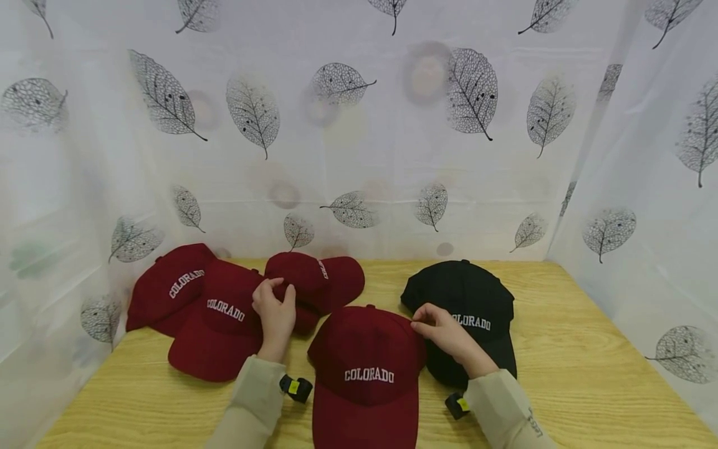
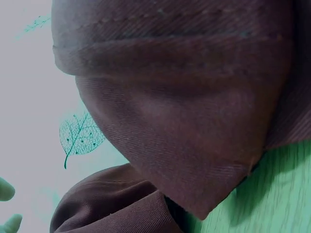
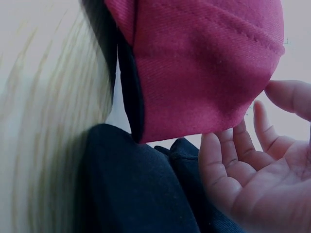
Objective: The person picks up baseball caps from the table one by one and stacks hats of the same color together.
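A dark red baseball cap (image 1: 368, 355) lettered COLORADO sits at the front middle, brim toward me. My right hand (image 1: 443, 330) is at its right rear edge; in the right wrist view the thumb and loosely bent fingers (image 3: 212, 150) meet the cap's edge, spread apart. Behind that hand lies a black COLORADO cap (image 1: 477, 293), partly covered. My left hand (image 1: 276, 312) hovers left of the front cap, thumb and forefinger apart, holding nothing. In the left wrist view only two fingertips (image 2: 10, 224) show, clear of the cap cloth (image 2: 170, 111).
Two more red caps overlap on the left, one in front (image 1: 224, 324) and one behind (image 1: 174, 284). At the back middle, another red cap (image 1: 314, 280) lies with its brim to the right. A patterned curtain (image 1: 392, 156) surrounds the wooden table (image 1: 578, 362).
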A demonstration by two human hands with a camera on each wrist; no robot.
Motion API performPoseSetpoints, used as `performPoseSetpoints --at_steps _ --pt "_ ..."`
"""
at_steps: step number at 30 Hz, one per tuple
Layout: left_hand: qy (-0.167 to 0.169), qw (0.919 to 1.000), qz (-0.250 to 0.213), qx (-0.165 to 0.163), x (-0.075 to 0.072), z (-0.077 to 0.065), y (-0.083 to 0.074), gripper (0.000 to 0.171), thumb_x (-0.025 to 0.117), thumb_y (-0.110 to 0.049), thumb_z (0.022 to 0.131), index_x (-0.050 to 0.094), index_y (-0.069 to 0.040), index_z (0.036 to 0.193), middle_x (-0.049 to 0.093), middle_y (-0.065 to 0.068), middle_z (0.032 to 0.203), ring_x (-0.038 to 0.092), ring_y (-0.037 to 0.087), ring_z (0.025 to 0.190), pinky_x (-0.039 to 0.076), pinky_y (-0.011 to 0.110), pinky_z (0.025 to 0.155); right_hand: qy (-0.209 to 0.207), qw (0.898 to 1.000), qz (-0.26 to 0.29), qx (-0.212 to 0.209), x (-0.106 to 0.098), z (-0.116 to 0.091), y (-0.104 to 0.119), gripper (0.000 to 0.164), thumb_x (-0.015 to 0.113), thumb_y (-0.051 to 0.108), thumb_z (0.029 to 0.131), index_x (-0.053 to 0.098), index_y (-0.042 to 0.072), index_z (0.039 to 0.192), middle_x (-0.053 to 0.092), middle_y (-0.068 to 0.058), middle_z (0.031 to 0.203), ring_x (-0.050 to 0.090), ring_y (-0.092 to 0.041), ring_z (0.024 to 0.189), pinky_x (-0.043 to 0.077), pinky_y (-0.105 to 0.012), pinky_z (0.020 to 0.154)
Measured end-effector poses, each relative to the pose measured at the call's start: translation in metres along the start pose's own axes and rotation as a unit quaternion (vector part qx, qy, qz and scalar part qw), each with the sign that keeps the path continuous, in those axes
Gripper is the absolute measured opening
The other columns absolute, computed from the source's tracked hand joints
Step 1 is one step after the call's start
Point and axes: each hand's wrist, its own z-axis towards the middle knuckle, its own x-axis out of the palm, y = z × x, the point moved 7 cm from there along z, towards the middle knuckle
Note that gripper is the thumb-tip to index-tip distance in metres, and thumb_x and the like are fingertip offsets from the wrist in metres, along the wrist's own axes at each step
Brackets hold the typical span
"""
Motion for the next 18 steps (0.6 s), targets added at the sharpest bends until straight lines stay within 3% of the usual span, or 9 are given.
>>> performPoseSetpoints --at_steps 6,12,18 --pt "-0.001 0.9988 -0.009 -0.047 -0.003 0.001 0.004 0.034 0.05 -0.013 0.088 0.041 0.004 0.116 0.022 0.024 0.135 0.016 0.039 0.123 0.021 0.049 0.099 0.0 1.0 -0.004 -0.005 0.001 0.001 -0.001 0.019 0.055 0.018 0.088 0.052 0.0 0.093 0.052 -0.006 0.087 0.049 -0.019 0.077 0.044 -0.033 0.07" --pt "-0.003 0.9968 -0.007 -0.08 -0.005 0.001 0.005 0.043 0.051 -0.015 0.088 0.037 0.005 0.123 0.023 0.026 0.134 0.017 0.04 0.122 0.02 0.048 0.1 0.0 1.0 -0.003 -0.004 0.001 0.001 -0.001 0.018 0.056 0.018 0.088 0.052 0.001 0.094 0.052 -0.006 0.087 0.049 -0.019 0.077 0.044 -0.033 0.071" --pt "0.023 0.988 -0.027 -0.15 -0.002 -0.001 0.011 0.054 0.051 -0.019 0.088 0.027 0.003 0.132 0.02 0.027 0.137 0.014 0.04 0.127 0.016 0.047 0.103 0.004 1.0 -0.001 -0.008 0.001 0.0 0.001 0.018 0.055 0.017 0.088 0.052 0.0 0.094 0.051 -0.005 0.087 0.048 -0.019 0.077 0.043 -0.034 0.07"
